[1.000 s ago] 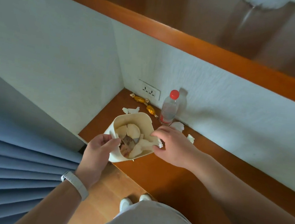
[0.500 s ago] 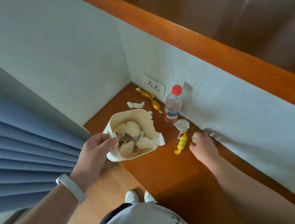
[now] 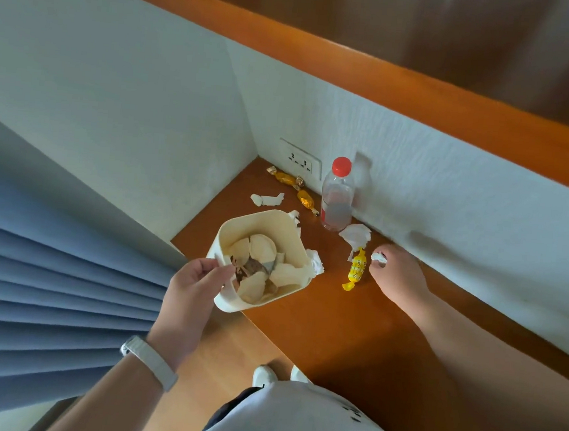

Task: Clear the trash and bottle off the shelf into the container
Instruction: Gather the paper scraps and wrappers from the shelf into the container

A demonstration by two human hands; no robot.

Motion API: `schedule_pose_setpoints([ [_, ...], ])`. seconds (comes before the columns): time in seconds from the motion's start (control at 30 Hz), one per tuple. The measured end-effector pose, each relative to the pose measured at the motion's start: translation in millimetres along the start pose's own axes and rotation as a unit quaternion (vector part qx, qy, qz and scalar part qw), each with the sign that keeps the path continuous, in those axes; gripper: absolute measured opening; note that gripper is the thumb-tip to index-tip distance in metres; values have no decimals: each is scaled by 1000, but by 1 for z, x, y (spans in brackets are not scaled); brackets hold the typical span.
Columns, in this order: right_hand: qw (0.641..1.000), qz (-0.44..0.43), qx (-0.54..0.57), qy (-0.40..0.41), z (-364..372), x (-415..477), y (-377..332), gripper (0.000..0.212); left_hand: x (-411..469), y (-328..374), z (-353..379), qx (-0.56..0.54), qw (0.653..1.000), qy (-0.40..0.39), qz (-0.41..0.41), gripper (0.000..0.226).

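My left hand point(image 3: 190, 298) grips the near rim of a cream container point(image 3: 296, 237) half over the wooden shelf's point(image 3: 352, 324) front edge; paper scraps and brown trash fill it. My right hand point(image 3: 400, 277) rests on the shelf by the wall, fingertips pinched on a small white paper scrap point(image 3: 378, 257). A yellow candy wrapper point(image 3: 355, 269) lies just left of that hand. A clear bottle point(image 3: 336, 199) with a red cap stands upright against the wall. A crumpled tissue point(image 3: 355, 234) sits at its base. Two gold candies point(image 3: 284, 178) point(image 3: 306, 200) and a white scrap point(image 3: 266, 199) lie in the corner.
A wall socket point(image 3: 299, 163) sits above the corner. White walls close the shelf at the left and back, with a wooden ledge point(image 3: 424, 90) overhead. Blue curtain folds point(image 3: 47, 280) hang at the left. My white shoes point(image 3: 264, 375) stand on the wood floor below.
My right hand left the container's rim and moved right along the shelf to the wall, closing its fingertips on the small paper scrap. The yellow wrapper came into sight. The left hand held still.
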State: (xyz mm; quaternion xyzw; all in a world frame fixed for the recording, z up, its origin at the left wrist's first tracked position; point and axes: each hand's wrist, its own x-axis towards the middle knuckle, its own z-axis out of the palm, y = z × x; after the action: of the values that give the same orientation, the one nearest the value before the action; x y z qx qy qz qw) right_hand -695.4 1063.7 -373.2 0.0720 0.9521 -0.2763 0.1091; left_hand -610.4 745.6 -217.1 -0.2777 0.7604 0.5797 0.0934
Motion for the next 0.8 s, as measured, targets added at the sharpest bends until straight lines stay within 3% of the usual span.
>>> schedule_pose_setpoints([
  [0.13,997,-36,50,42,-26,-7,-39,27,1,2,3,20,1000,-7,9,18],
  [0.23,991,-111,66,45,-47,-18,-75,25,0,2,4,29,999,-12,20,17],
  [0.5,953,-296,39,-55,-60,-61,-140,19,4,-6,4,32,999,-15,14,21],
  [0.67,940,-307,-34,-148,-43,-73,-149,27,2,-10,6,30,999,-10,14,24],
  [0.8,933,-320,-42,-161,-38,-73,-150,33,1,-10,8,30,999,0,15,22],
])
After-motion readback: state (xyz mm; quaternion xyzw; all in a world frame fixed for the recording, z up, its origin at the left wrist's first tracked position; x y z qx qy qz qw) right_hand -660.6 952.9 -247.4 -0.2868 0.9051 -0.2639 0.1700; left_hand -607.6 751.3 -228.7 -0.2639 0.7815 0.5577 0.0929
